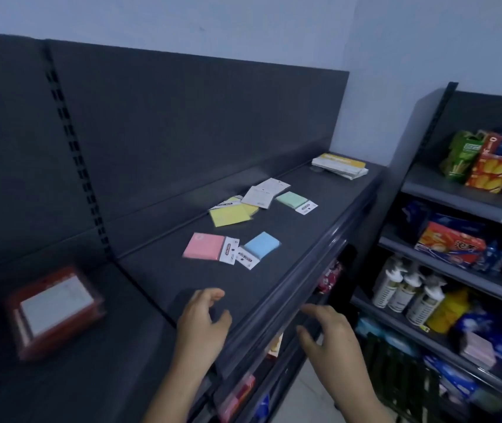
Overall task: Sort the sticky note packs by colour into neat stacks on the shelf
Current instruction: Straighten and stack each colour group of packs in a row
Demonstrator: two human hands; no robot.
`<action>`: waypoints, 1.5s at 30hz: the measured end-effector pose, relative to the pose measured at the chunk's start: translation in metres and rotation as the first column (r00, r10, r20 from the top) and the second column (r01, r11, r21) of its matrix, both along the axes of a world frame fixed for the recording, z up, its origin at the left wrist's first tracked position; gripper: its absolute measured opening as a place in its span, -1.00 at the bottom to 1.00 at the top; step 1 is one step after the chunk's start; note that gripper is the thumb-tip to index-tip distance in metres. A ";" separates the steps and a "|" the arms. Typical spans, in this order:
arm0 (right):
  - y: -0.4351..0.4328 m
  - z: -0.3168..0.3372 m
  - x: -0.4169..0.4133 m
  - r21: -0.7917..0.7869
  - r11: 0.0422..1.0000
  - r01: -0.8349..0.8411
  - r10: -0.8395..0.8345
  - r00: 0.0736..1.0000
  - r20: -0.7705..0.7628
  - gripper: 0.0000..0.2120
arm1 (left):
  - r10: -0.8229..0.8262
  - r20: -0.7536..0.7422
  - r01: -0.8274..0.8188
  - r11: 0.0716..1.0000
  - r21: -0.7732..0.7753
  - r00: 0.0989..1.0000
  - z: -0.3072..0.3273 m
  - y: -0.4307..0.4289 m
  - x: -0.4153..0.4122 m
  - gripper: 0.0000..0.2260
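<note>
My left hand (204,319) hovers low over the near end of the shelf (158,279), fingers loosely spread and a little bent, holding nothing. My right hand (326,331) is just off the shelf's front lip (313,261), out over the lower tiers, fingers spread and slightly bent, also holding nothing.

Beyond my left hand there is a stretch of bare dark shelf, then the pink pack (204,245) lying flat. Its white header card touches or overlaps the card of the blue pack (261,245) just to its right; the blue one sits askew. Both are well in from the front lip, and there is more room behind them to the back panel (182,123).

Further along lie the yellow packs (231,213), overlapping one another. Two white-faced packs (266,192) rest partly on their far edge; I cannot tell their colour. The green pack (292,199) lies just right of those, apart from the yellow.

At the far end sit some flat boxes (339,165), close to the shelf's corner. A blurred red box (54,309) stands on the shelf section to my left, and a neighbouring rack (457,209) of goods stands to my right.
</note>
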State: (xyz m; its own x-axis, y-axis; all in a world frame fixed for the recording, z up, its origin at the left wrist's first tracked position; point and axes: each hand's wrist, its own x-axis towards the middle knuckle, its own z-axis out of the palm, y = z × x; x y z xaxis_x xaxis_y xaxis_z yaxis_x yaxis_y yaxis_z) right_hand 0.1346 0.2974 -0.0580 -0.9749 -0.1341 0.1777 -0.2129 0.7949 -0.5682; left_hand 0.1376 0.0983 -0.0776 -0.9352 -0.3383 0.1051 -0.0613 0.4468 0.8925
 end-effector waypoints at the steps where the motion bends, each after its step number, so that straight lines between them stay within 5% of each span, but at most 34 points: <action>1: -0.002 0.001 -0.018 -0.007 1.000 -0.001 0.001 1.000 0.003 -0.67 | 0.009 -0.003 -0.009 1.000 0.004 1.000 0.000 -0.003 -0.016 -0.75; 16: -0.015 -0.011 -0.219 -0.093 0.982 -0.165 0.171 0.984 0.059 -0.65 | 0.234 0.120 -0.219 0.967 -0.129 0.965 0.009 -0.026 -0.184 -0.77; 21: -0.025 -0.017 -0.294 -0.099 0.947 -0.306 0.318 0.939 0.133 -0.55 | 0.308 0.234 -0.267 0.944 -0.193 0.922 0.001 -0.019 -0.243 -0.64; 29: -0.046 -0.035 -0.380 0.135 0.717 -0.684 0.631 0.719 0.291 -0.27 | 0.519 0.430 -0.498 0.850 -0.171 0.739 -0.012 -0.014 -0.312 -0.43; 32: -0.057 -0.042 -0.394 0.147 0.730 -0.668 0.643 0.743 0.185 -0.27 | 0.621 0.381 -0.584 0.781 -0.223 0.685 -0.016 -0.014 -0.321 -0.49; 35: -0.069 -0.047 -0.399 0.098 0.796 -0.597 0.588 0.802 0.103 -0.22 | 0.642 0.320 -0.660 0.748 -0.064 0.697 -0.022 -0.016 -0.327 -0.44; 41: -0.089 -0.042 -0.410 -0.062 0.893 -0.445 0.449 0.877 0.172 -0.19 | 0.640 0.350 -0.700 0.710 0.070 0.684 -0.025 -0.016 -0.333 -0.42; 45: -0.099 -0.036 -0.414 -0.020 0.891 -0.453 0.448 0.873 0.193 -0.34 | 0.617 0.375 -0.678 0.733 0.046 0.692 -0.022 -0.011 -0.334 -0.44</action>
State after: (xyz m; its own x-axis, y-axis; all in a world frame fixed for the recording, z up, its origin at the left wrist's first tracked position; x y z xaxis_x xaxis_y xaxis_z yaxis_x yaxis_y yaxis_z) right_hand -0.2790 0.1980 -0.0942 -0.8224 -0.5689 -0.0115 -0.4430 0.6529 -0.6144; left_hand -0.1966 0.0870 -0.0995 -0.4436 -0.8550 -0.2686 -0.5653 0.0344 0.8242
